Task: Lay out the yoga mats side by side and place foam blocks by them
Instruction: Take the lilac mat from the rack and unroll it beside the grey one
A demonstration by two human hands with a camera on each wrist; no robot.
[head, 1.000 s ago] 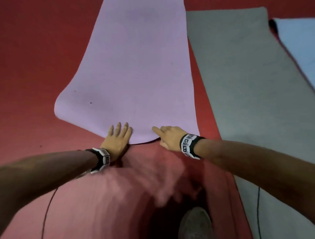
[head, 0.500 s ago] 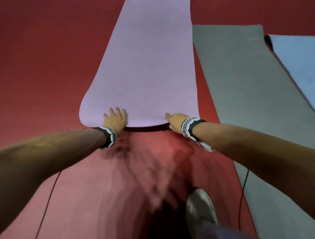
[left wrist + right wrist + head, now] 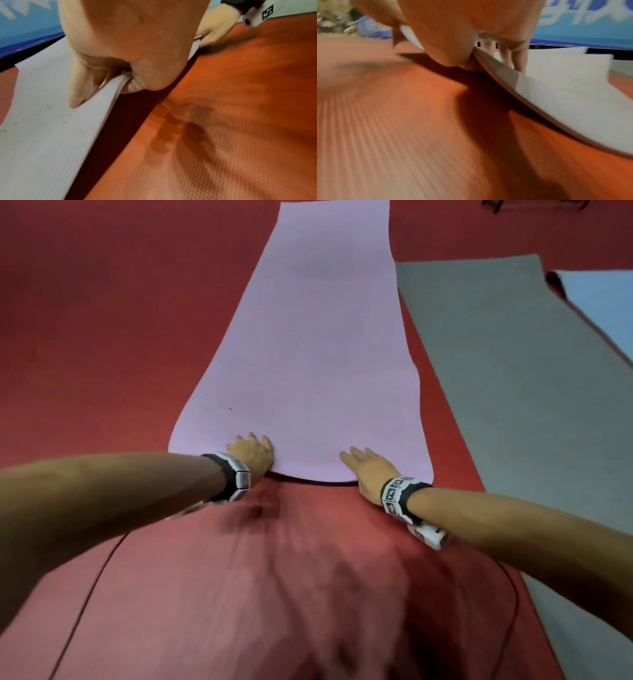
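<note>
Both hands — left hand (image 3: 251, 451), right hand (image 3: 368, 469) — pinch the lilac mat (image 3: 318, 354), grey mat (image 3: 513, 371) alongside

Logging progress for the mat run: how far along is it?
Done: the grey mat and the blue mat lie flat on the red floor. In hand: the left hand and the right hand pinch the purple mat's near edge, lifted off the floor. Left: setting it flat beside the grey mat, then foam blocks; none are in view.
</note>
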